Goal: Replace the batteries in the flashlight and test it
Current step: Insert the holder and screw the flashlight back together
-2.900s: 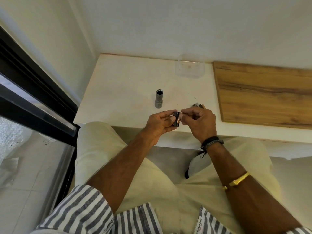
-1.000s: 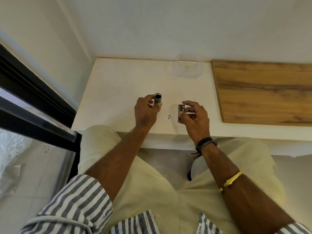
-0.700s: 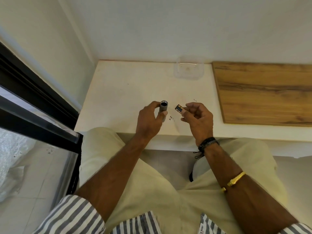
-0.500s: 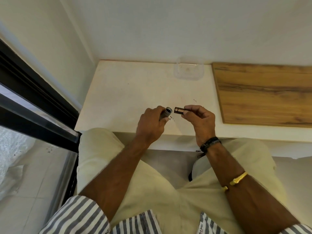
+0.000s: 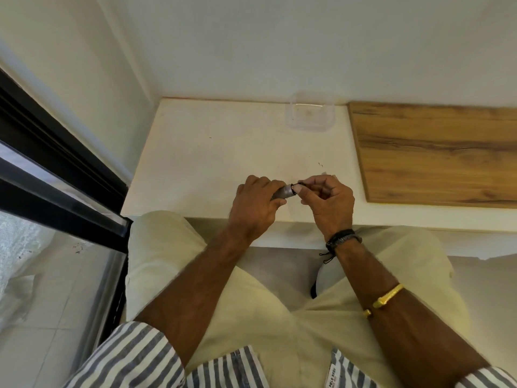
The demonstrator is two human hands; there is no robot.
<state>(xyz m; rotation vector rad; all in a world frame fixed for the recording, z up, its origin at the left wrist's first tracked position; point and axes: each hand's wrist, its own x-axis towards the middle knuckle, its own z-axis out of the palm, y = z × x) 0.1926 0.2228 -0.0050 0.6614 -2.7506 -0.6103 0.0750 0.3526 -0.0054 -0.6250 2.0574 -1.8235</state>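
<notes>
While both forearms reach fwd over the lap, L hand [image 5: 256, 204] wraps the grey flashlight body [image 5: 283, 192], tilted, open end toward R. R hand [image 5: 327, 201], knuckles up, pinches a small dark battery holder [image 5: 294, 187] w/ thumb & forefinger at that opening, just above the white table [image 5: 212, 152] front edge.

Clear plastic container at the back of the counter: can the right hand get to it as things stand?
Probably not right away: the counter between is bare, but the right hand is pinching the battery holder at the flashlight body mouth. The clear container sits well beyond it.
</notes>
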